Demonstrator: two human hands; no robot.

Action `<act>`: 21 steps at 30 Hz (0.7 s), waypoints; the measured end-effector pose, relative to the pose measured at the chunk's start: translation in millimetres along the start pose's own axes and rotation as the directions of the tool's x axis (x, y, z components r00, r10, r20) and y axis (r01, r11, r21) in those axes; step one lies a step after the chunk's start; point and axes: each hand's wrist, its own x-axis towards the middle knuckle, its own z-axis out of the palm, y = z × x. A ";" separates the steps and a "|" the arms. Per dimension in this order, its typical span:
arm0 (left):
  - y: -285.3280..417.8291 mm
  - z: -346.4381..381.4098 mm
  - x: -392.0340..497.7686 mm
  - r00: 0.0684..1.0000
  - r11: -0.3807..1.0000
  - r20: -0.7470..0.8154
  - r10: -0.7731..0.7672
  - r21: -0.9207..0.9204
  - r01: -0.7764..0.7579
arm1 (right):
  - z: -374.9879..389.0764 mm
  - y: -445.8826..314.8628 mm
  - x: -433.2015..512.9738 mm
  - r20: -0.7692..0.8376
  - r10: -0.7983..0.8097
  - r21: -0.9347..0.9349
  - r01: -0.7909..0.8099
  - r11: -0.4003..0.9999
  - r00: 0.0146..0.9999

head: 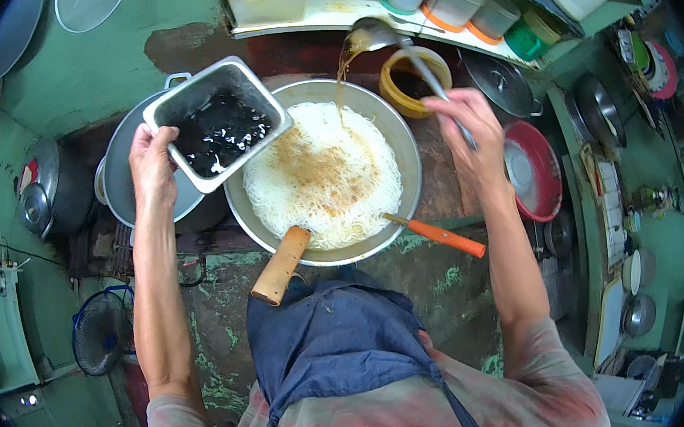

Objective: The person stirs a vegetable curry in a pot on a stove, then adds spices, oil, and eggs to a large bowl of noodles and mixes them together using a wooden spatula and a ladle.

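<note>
My left hand point(153, 162) grips the corner of a rectangular metal container point(238, 80) holding dark liquid, tilted above the left rim of a wide metal pan point(415, 205). Thin white noodles point(342, 156), browned in the middle, lie in the pan. My right hand point(471, 129) holds a metal ladle point(373, 34) by its handle, and brown liquid streams from its bowl onto the noodles. Below the ladle, to the right, stands a yellow tub point(394, 90) with dark liquid. A wooden handle point(282, 268) and an orange-handled utensil point(446, 237) rest over the pan's near rim.
Left of the pan stands a large metal pot point(134, 136), partly under the container. A shelf point(337, 8) with plastic tubs runs along the far side. On the right are a black lid point(499, 83) and a red basin point(549, 171). A lidded pot point(70, 187) stands far left.
</note>
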 end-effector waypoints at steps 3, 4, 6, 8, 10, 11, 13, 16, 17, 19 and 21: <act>-1.5 7.7 -2.5 0.999 1.000 0.017 -0.028 0.008 0.028 | 3.6 -13.2 1.1 -0.064 0.007 0.061 -0.003 0.998 0.998; -2.3 11.4 -2.5 0.999 1.000 0.045 -0.025 0.005 0.025 | 10.6 -15.0 5.0 -0.030 -0.042 0.080 0.044 0.996 0.999; -4.0 19.3 -3.3 0.997 0.999 0.073 -0.012 0.038 0.009 | 31.8 -18.1 14.5 0.073 -0.127 0.066 0.123 0.990 0.989; -5.0 26.5 -4.8 0.996 0.997 0.089 0.000 0.078 -0.007 | 53.8 -22.7 19.0 0.184 -0.229 0.138 0.205 0.969 0.956; -6.0 32.1 -7.0 0.993 0.996 0.115 -0.008 0.089 -0.002 | 73.3 -27.3 19.6 0.271 -0.274 0.188 0.229 0.955 0.923; -6.9 34.4 -7.5 0.992 0.996 0.126 -0.016 0.088 0.005 | 80.3 -30.1 17.4 0.295 -0.284 0.191 0.235 0.953 0.912; -9.7 35.9 -8.8 0.987 0.996 0.158 -0.015 0.085 0.001 | 89.5 -36.4 10.1 0.325 -0.216 0.273 0.128 0.954 0.921; -18.0 31.7 -8.8 0.983 0.997 0.184 0.001 0.075 -0.015 | 94.0 -45.9 -2.4 0.445 0.150 0.414 -0.352 0.840 0.883; -21.2 28.1 -7.4 0.988 0.995 0.155 -0.009 0.098 -0.006 | 94.2 -48.7 -5.2 0.427 0.204 0.490 -0.416 0.766 0.881; -27.4 17.4 -4.4 0.989 0.996 0.149 0.014 0.088 -0.027 | 94.1 -54.1 -8.6 0.508 0.400 0.514 -0.642 0.569 0.762; -30.8 2.0 0.5 0.997 0.985 0.074 0.021 0.170 -0.033 | 94.0 -57.2 -7.4 0.489 0.377 0.574 -0.616 0.540 0.786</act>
